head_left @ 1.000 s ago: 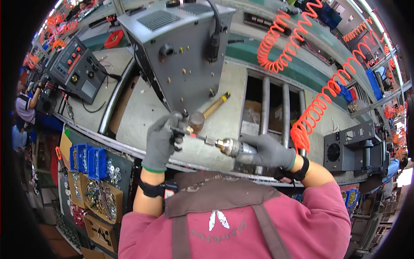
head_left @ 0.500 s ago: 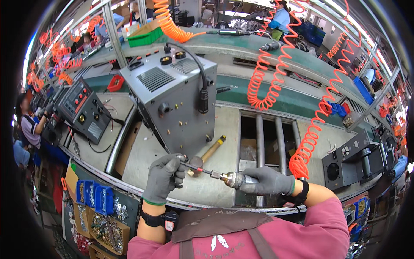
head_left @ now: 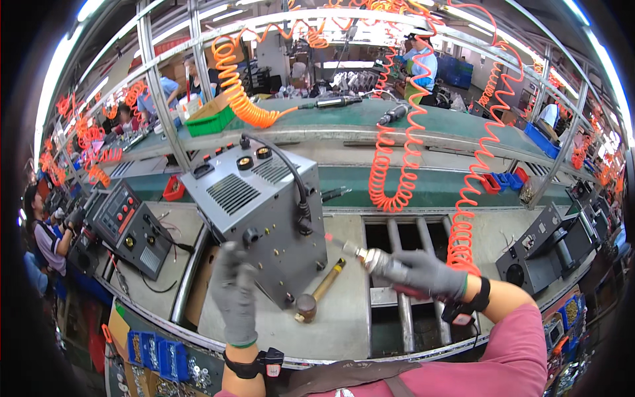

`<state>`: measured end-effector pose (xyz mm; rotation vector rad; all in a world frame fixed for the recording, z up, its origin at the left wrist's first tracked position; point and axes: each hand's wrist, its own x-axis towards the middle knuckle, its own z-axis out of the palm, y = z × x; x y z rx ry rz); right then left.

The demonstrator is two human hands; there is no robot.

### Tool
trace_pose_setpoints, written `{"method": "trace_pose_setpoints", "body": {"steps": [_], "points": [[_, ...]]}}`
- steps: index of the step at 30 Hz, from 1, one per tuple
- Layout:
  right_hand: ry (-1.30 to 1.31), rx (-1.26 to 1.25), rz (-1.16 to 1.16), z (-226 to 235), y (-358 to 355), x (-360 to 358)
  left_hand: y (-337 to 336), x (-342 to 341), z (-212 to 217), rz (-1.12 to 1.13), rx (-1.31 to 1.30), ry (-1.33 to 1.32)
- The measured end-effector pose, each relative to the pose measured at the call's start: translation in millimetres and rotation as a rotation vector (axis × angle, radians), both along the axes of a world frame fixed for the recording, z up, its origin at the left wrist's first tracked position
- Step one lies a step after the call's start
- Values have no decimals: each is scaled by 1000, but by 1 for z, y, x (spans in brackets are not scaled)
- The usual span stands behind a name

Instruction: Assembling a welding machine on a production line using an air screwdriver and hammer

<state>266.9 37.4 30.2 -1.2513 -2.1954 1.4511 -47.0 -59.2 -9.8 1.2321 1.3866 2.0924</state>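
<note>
In my gloved right hand (head_left: 433, 274) is a silver power screwdriver (head_left: 385, 266), its bit pointing left toward a grey metal machine cabinet (head_left: 284, 255). The bit is blurred, and I cannot tell whether it touches the cabinet. Vents and round sockets are on the cabinet's top, with small brass-coloured fasteners and a black cable on the facing side. My gloved left hand (head_left: 235, 298) is raised before the cabinet's lower left edge, its fingers smeared by motion. Between the hands, a hammer (head_left: 306, 308) with a wooden handle lies on the bench by the cabinet's base.
A second machine with red knobs (head_left: 120, 218) stands at left; an open grey chassis (head_left: 552, 248) is at right. Metal rollers (head_left: 403, 311) span an opening in the bench. Orange coiled hoses (head_left: 463, 238) hang down. Blue bins (head_left: 159, 354) sit at lower left. Co-workers stand farther off.
My left hand has moved off the screwdriver's bit and up beside the cabinet. My right hand has turned the screwdriver toward the cabinet. The view has tilted upward.
</note>
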Motion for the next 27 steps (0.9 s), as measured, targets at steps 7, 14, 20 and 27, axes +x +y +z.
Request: {"method": "trace_pose_setpoints", "body": {"steps": [7,14,20,27], "points": [[-76,145,-165,21,67,-6,51,-40,5,128,-27,-319],[-120,167,-138,38,68,-19,63,-37,21,-68,64,-420],[-50,209,-136,36,73,-17,68,-40,21,-82,91,-387],[-179,60,-156,54,69,-19,68,-43,20,-27,76,-268]]}}
